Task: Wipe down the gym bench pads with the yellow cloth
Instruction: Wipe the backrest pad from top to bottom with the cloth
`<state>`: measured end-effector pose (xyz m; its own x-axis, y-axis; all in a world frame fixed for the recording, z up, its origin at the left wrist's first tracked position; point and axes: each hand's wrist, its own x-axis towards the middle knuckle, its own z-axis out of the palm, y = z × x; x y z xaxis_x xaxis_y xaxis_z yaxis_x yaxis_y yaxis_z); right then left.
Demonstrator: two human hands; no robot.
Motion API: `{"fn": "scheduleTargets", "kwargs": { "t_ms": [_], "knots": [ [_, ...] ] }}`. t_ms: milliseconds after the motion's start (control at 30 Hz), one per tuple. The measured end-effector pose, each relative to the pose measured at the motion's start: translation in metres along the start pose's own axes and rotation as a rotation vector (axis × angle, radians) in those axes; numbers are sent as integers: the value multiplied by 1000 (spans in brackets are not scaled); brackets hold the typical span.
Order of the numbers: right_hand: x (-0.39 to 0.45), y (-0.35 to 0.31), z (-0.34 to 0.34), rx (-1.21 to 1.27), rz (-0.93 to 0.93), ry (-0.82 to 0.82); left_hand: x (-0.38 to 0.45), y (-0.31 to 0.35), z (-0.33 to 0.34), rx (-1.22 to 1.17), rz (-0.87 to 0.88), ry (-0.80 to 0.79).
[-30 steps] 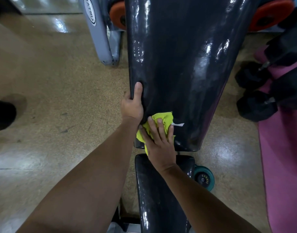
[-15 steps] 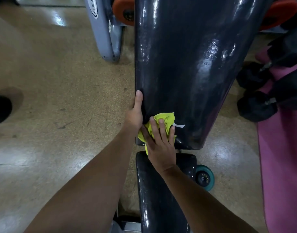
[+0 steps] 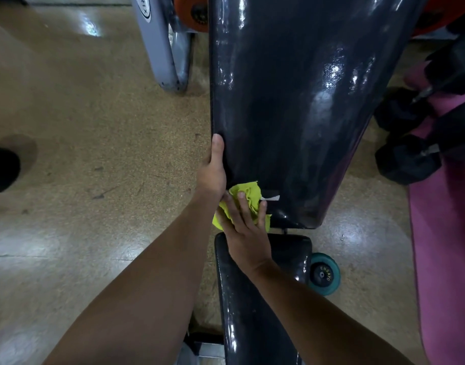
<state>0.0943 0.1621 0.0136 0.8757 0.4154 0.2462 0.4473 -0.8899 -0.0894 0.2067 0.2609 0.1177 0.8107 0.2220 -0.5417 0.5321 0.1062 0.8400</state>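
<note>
The long black back pad of the gym bench runs up the middle, glossy and wet-looking. The shorter black seat pad lies below it. My left hand grips the left edge of the back pad, thumb on top, fingers hidden behind the edge. My right hand presses the crumpled yellow cloth with spread fingers against the back pad's lower left corner. A small white tag shows beside the cloth.
A teal bench wheel sits right of the seat pad. Black dumbbells and a pink mat lie on the right. A grey machine leg and orange weight plates stand at the back. A dark shoe is far left.
My right hand and the cloth have stayed at the back pad's lower left corner, sliding slightly down. My left hand keeps its grip on the pad's edge. The view has shifted a little.
</note>
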Motion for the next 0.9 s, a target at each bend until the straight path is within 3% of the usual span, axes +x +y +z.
{"fn": "scheduleTargets", "kwargs": {
  "t_ms": [167, 400, 600, 733, 900],
  "knots": [
    [0, 7, -1, -49, -107, -15, 1, 0, 2, -24, 22, 1],
    [-3, 6, -2, -25, 42, -2, 2, -6, 3, -40, 37, 30],
    [-5, 12, 2, -49, -144, -72, 3, -4, 2, -43, 59, 17],
    [-8, 22, -3, -33, -128, -30, 2, -5, 2, -29, 62, 41],
    [-5, 5, 1, -44, -143, -104, 3, -4, 1, -22, 85, 21]
  ]
}}
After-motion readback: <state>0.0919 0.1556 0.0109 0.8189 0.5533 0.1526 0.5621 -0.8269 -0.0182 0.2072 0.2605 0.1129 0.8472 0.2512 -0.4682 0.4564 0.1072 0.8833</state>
